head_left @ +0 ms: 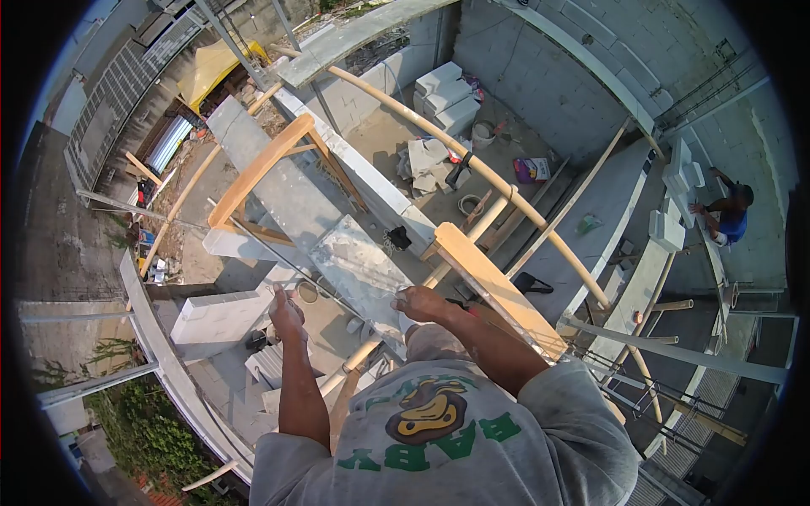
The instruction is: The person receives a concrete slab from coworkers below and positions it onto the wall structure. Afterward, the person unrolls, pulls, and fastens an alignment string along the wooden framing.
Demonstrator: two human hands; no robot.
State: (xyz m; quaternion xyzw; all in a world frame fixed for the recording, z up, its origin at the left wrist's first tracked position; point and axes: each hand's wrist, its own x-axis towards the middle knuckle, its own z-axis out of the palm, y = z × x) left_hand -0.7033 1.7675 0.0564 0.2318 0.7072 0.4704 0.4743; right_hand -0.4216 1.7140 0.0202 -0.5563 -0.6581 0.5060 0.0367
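Note:
My left hand (288, 315) is raised over the left side of the scaffold, its fingers closed together. In front of my body, my right hand (420, 304) is curled into a pinch near the edge of a dusty grey board (359, 257). I cannot tell what, if anything, either hand holds. The board overlaps a longer grey plank (291, 181) that runs away from me. A thin rod (274, 249) passes between the hands' area and a wooden trestle (261, 173).
A yellow wooden beam (498, 287) lies to my right, crossed by bamboo poles (472, 169). White blocks are stacked below (447, 97), beside a bucket (484, 132). A block wall (215, 316) stands lower left. At far right, a person in blue (732, 223) works beside white blocks (668, 229).

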